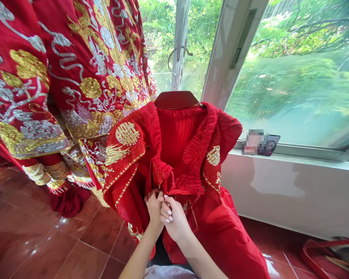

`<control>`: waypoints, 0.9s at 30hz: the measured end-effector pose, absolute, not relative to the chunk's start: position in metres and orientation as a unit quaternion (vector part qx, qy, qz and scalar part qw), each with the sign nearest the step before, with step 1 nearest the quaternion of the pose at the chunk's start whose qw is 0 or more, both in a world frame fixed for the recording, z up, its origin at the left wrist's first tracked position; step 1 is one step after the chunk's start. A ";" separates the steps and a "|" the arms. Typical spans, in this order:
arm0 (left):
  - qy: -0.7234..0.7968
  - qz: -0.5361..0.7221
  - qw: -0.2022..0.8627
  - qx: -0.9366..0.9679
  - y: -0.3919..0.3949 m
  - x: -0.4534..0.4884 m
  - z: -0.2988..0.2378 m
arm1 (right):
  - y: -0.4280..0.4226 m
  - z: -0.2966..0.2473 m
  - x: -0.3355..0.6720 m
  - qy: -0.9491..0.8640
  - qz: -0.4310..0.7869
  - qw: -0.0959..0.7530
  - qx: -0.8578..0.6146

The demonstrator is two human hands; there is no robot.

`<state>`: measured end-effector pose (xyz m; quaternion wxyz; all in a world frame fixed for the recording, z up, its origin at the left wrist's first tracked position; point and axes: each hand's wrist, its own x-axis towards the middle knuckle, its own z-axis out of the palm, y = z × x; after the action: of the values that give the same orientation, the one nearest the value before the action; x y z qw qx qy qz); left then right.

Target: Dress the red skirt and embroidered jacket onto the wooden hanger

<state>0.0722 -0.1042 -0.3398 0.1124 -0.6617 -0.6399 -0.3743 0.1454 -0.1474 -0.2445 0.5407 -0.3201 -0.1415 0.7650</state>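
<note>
A window (282,97) spans the space beyond the fingers, running off to their right, with green leaves outside. A reddish tiled floor (75,248) lies below them and spreads out to their left. Up and to the left of the fingers hang embroidered robes (99,77), red with thick gold and silver flowers. The red garment (189,174) is right at the fingers: its gathered front opening rises just past them, and its smooth lower cloth falls away beneath them and to their right. A pale wall (279,190) stands to their right, under the window. Well apart, low on the fingers' far right, is a red curved frame (317,244), cut by the edge of view. A red hanger (177,100) sits above the fingers inside the garment's neck, its metal hook standing up before the window. The right hand (174,219) has thumb and forefinger pinched together at the opening's edge; the left hand (154,205), touching it, bends its fingers narrowly over the same cloth. The exact bit held is too small to tell. A gold medallion (127,133) shines above and left of the fingers; a phone (270,145) rests far right, partly pixelated.
</note>
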 end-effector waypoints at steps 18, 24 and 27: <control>-0.555 -0.450 0.118 -0.690 -0.109 0.066 -0.338 | -0.132 -0.204 0.150 -0.185 0.693 0.622 -0.313; -0.569 -0.476 0.143 -0.655 -0.105 0.068 -0.300 | -0.136 -0.222 0.139 -0.191 0.692 0.620 -0.316; -0.559 -0.457 0.119 -0.681 -0.102 0.073 -0.290 | -0.136 -0.217 0.139 -0.190 0.686 0.631 -0.309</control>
<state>0.0731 -0.1017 -0.2896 0.1190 -0.6810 -0.5594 -0.4574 0.1392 -0.1363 -0.2172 0.6306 -0.3088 -0.1905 0.6861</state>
